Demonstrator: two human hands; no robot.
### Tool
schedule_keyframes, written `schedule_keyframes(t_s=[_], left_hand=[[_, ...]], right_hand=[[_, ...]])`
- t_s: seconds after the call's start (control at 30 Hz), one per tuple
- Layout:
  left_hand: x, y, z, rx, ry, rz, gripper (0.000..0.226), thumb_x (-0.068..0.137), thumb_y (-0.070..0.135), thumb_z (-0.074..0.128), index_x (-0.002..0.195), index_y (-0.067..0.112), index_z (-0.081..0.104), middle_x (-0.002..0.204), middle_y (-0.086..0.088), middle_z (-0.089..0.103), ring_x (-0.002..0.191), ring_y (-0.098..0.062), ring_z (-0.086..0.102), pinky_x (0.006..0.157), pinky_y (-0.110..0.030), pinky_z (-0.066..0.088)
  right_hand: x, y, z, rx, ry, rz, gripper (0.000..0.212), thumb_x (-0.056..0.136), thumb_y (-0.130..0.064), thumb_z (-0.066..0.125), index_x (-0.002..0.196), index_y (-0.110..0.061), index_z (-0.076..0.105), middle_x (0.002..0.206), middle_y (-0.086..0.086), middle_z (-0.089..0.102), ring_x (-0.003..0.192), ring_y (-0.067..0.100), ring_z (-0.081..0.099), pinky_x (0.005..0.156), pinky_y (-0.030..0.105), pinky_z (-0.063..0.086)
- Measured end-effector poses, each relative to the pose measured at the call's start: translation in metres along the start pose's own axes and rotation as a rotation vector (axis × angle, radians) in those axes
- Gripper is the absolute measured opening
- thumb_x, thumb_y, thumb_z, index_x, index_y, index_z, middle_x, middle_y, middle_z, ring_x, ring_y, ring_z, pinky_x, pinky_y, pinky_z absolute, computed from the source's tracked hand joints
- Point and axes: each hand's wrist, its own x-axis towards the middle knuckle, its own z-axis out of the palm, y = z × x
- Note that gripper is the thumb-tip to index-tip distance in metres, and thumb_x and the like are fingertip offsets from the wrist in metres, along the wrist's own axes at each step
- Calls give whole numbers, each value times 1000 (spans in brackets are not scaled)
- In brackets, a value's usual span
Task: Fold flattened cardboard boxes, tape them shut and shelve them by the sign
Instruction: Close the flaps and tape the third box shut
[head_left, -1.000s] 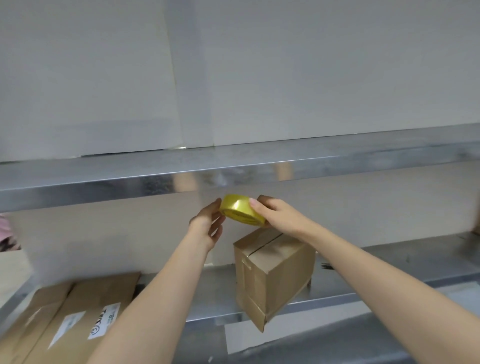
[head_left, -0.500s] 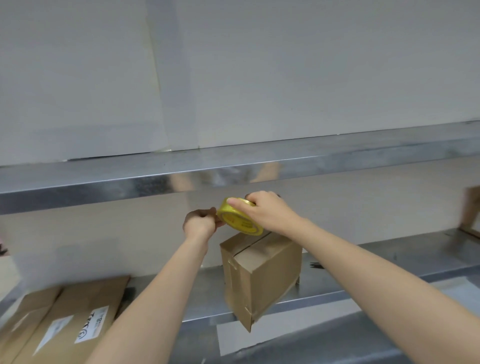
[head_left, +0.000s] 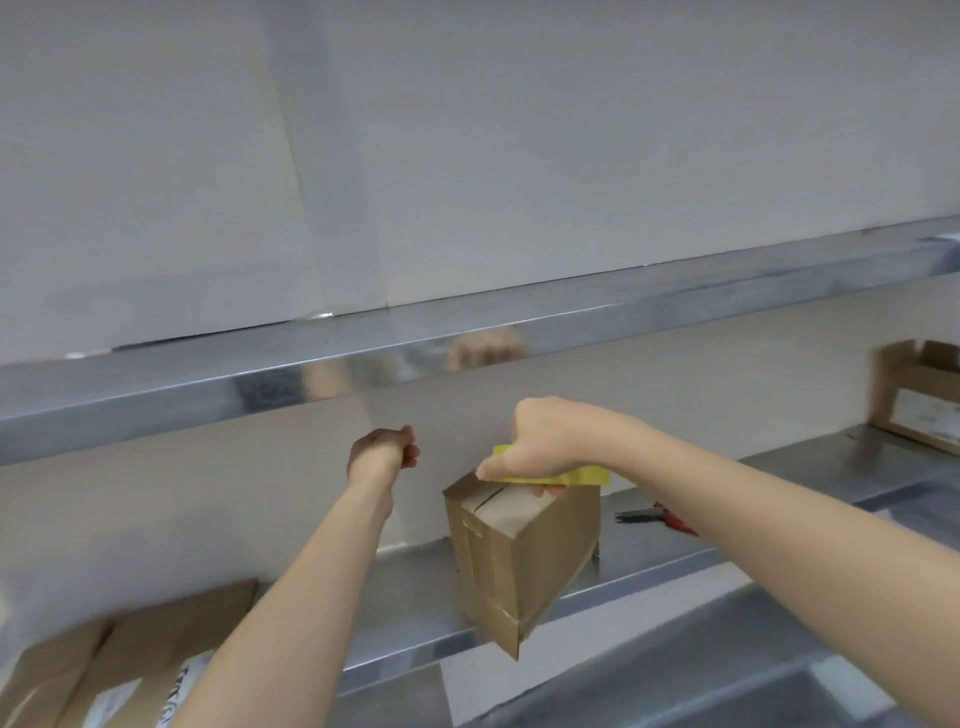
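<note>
A small brown cardboard box (head_left: 524, 561) stands upright on the steel shelf (head_left: 415, 597), one corner hanging over the shelf's front edge. My right hand (head_left: 545, 441) grips a yellow tape roll (head_left: 576, 477) and holds it flat on the box's top, by the flap seam. My left hand (head_left: 384, 452) is clenched in a fist to the left of the box, a little above its top and apart from it. Whether a strip of tape runs between the fist and the roll cannot be made out.
Red-handled scissors (head_left: 657, 517) lie on the shelf right of the box. Flattened labelled boxes (head_left: 119, 670) sit at lower left. An open cardboard box (head_left: 919, 395) stands at far right. A steel upper shelf (head_left: 467, 338) runs overhead.
My right hand brought the tape roll down and to the right onto the box top. My left hand closed into a fist and drew away to the left.
</note>
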Motion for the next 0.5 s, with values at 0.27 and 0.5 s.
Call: schedule_keyframes(t_s=[0.27, 0.5], left_hand=[[5, -25, -21, 37, -115, 137, 19, 93, 26, 57, 79, 13, 61, 69, 0, 67, 67, -17, 62, 67, -26, 42], [5, -51, -12, 14, -143, 212, 24, 92, 26, 60, 77, 7, 62, 69, -5, 64, 69, -21, 57, 65, -27, 40]], right_hand=[[-19, -27, 31, -49, -72, 204, 56, 87, -62, 52, 60, -13, 51, 60, -1, 58, 60, 17, 57, 60, 27, 42], [-51, -43, 52, -181, 33, 391, 62, 83, -77, 40, 61, -19, 35, 90, 5, 62, 104, 26, 61, 83, 35, 43]])
